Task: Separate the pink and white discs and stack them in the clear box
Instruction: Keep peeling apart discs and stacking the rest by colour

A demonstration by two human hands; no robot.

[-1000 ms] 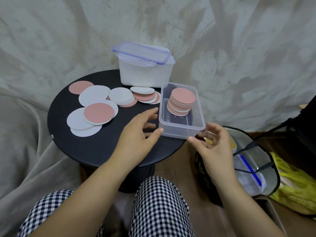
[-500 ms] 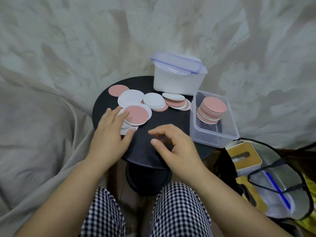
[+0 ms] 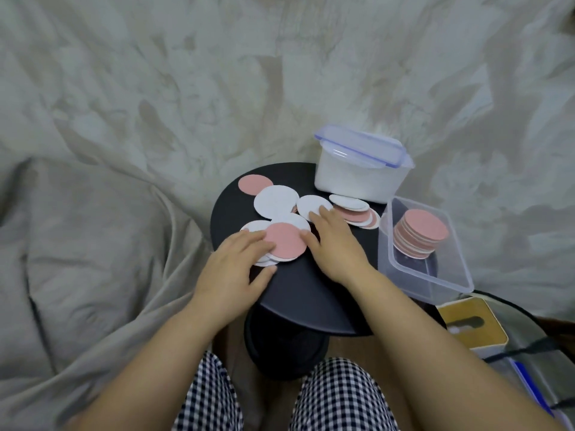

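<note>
Both hands lie flat on the round black table (image 3: 311, 290), gripping nothing. The left hand (image 3: 239, 262) rests straight fingertips on the near-left rim of a pink felt-like disc (image 3: 286, 242) that tops a small pile of white discs. The right hand (image 3: 334, 244) has its thumb against that disc's right rim, and its fingers reach over a small pile of white paper-like discs (image 3: 311, 206) behind it.

The clear plastic box (image 3: 420, 279) overhangs the table's right edge and holds a stack of pink discs (image 3: 420, 233). More discs lie towards the far edge, by a lidded tub of white powder (image 3: 357, 172).

The step in hand looks like lifting the pink disc off the white pile. It is probably best done by pinning the white discs with one hand and sliding the pink one clear before pinching its rim. The box sits part off the edge, so the disc should be set down gently.
</note>
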